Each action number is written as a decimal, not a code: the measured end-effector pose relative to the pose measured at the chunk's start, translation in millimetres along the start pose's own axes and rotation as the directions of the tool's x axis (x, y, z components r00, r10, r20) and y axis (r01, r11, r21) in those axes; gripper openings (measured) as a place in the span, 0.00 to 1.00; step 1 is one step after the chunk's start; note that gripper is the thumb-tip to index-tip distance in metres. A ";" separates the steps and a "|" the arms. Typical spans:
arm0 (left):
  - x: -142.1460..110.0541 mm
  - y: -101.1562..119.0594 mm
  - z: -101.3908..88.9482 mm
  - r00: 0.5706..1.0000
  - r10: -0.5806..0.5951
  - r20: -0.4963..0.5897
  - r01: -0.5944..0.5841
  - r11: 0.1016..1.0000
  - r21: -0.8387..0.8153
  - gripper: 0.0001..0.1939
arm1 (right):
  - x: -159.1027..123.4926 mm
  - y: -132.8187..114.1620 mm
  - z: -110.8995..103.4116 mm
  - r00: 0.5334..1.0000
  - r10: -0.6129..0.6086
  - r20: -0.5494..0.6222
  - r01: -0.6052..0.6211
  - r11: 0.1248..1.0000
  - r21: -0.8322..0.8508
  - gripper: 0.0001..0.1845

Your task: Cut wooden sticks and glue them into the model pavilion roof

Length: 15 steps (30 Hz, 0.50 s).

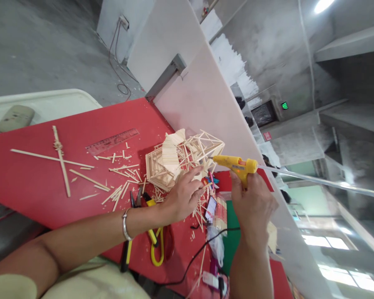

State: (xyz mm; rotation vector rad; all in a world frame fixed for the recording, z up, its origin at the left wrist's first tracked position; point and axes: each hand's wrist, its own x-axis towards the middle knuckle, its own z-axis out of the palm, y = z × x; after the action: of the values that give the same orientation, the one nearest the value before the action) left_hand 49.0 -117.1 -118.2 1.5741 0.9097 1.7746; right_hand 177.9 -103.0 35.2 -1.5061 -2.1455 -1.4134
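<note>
My right hand (252, 199) grips a yellow hot glue gun (235, 162), with a long clear glue stick (318, 180) reaching out of its back. The nozzle points left at a model built of thin wooden sticks (171, 160), very near its open framework. Beside the model's near side is my left hand (185, 193), its fingers bent together around a short wooden stick (207, 185). Part of the model is hidden behind this hand. Below my left forearm lie yellow-handled scissors (157, 245) and pliers (136, 200).
Loose sticks (121, 193) and a clear ruler (112, 141) lie on the red table (25, 182). A white partition (190, 95) stands behind. A phone (210, 207), a plastic bag (216, 245) and a black cord (190, 265) are near my right arm.
</note>
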 end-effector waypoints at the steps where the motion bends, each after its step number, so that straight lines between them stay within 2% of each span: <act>1: 0.1 0.1 -0.2 1.000 0.001 -0.001 -0.001 1.000 -0.001 0.06 | -0.3 0.1 0.1 1.000 0.000 0.003 0.000 1.000 -0.001 0.20; 15: 0.1 0.0 -0.6 1.000 -0.003 -0.008 0.003 1.000 0.006 0.06 | -1.4 0.2 -0.3 1.000 -0.013 -0.007 0.013 1.000 0.006 0.20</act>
State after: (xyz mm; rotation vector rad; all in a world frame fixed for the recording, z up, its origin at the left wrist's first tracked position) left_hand 48.3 -117.1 -118.1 1.5696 0.9215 1.7793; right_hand 178.7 -104.1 34.7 -1.4859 -2.1570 -1.4128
